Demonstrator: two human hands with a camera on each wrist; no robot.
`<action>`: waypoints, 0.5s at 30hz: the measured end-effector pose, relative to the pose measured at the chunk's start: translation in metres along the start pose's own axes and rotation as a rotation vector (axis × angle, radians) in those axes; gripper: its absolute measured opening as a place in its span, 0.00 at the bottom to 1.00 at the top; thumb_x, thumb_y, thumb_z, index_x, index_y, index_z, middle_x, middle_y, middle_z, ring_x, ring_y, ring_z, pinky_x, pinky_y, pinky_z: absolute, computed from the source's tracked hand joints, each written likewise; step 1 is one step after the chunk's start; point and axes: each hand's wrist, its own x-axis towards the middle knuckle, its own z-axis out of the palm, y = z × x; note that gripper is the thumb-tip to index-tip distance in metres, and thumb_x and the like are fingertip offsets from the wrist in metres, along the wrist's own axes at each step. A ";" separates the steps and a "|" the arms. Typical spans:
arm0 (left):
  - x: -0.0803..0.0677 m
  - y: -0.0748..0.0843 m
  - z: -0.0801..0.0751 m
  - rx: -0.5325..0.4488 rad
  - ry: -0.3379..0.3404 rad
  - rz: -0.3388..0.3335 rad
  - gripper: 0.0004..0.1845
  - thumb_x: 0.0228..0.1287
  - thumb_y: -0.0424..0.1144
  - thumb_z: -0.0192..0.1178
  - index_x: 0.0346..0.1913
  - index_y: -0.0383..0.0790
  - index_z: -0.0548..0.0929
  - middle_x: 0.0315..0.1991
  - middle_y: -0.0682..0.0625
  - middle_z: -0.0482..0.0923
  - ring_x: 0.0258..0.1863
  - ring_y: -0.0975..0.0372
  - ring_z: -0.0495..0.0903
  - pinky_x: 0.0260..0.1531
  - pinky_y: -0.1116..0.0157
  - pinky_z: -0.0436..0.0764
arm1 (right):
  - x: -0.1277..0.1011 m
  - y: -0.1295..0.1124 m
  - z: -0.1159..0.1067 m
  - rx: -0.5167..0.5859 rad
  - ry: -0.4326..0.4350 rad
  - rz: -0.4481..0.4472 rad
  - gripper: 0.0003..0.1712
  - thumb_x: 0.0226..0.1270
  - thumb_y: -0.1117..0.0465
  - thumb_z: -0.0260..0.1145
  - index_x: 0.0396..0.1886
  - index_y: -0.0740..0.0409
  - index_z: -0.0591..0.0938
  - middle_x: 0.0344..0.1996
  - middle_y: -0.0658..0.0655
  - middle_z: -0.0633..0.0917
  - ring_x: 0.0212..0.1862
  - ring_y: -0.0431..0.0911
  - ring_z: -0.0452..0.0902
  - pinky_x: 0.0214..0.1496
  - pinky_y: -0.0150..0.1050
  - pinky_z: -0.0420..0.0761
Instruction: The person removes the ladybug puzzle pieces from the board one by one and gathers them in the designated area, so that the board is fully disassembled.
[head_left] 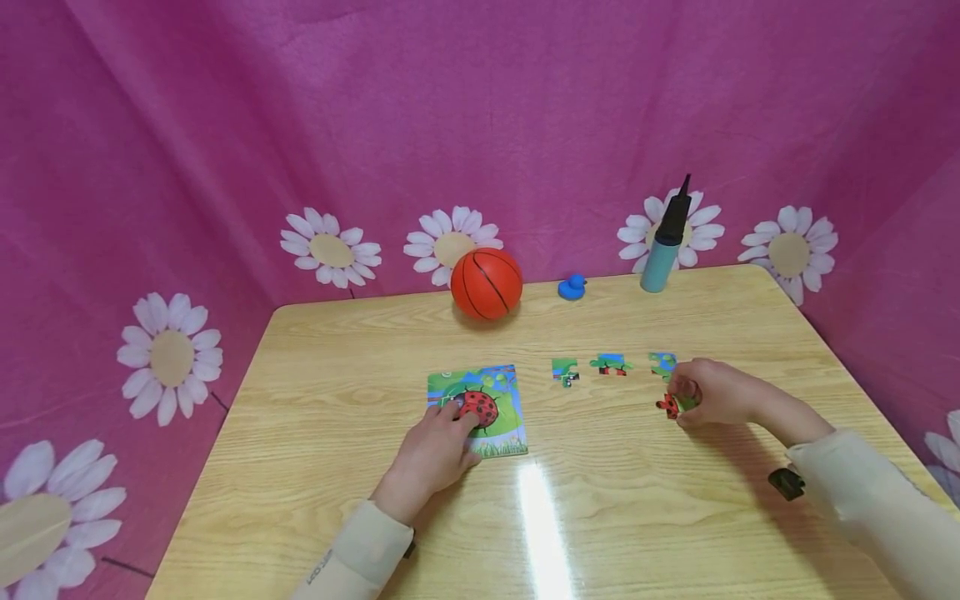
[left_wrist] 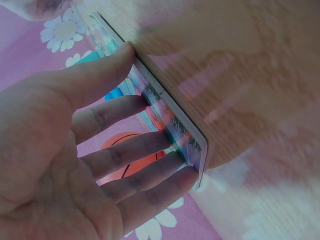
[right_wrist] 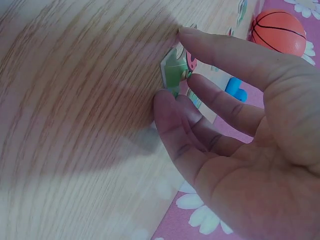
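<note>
A left hand (head_left: 435,450) rests flat, fingers straight, on a square ladybird puzzle board (head_left: 480,410) lying on the glossy wood-grain table (head_left: 337,400); the right hand (head_left: 712,392) pinches a small jigsaw piece (head_left: 670,406) near three loose pieces (head_left: 611,365).

A wooden table (head_left: 315,417) carries a ladybird puzzle board (head_left: 491,392) and loose puzzle pieces (head_left: 611,364). At its far edge stand an orange ball (head_left: 486,283), a blue duck (head_left: 572,287) and a pump (head_left: 664,242).

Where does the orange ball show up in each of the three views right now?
Head: orange ball at the table's far edge, centre, against the pink backdrop.
Left wrist: partly hidden behind the left hand's fingers, lower centre.
Right wrist: top right corner.
Shared landmark: the small blue duck beside it.
</note>
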 end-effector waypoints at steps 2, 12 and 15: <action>0.000 0.000 0.001 -0.003 -0.006 -0.005 0.26 0.63 0.47 0.76 0.60 0.42 0.83 0.61 0.38 0.81 0.57 0.43 0.81 0.53 0.48 0.87 | 0.000 0.000 0.000 0.001 -0.003 0.005 0.23 0.51 0.61 0.85 0.41 0.61 0.82 0.32 0.52 0.80 0.33 0.41 0.71 0.36 0.34 0.72; 0.001 -0.001 0.003 0.000 -0.011 -0.010 0.26 0.63 0.49 0.75 0.61 0.43 0.83 0.64 0.38 0.80 0.60 0.42 0.80 0.56 0.48 0.85 | 0.009 -0.017 -0.002 -0.022 0.130 0.012 0.13 0.69 0.59 0.75 0.45 0.62 0.84 0.24 0.48 0.77 0.26 0.38 0.68 0.30 0.33 0.70; 0.000 -0.001 0.004 0.005 0.003 0.004 0.25 0.64 0.49 0.75 0.61 0.44 0.83 0.64 0.37 0.80 0.59 0.42 0.80 0.55 0.49 0.86 | 0.017 -0.026 -0.001 -0.013 0.150 -0.002 0.13 0.70 0.59 0.74 0.46 0.63 0.84 0.25 0.48 0.79 0.26 0.38 0.69 0.30 0.33 0.72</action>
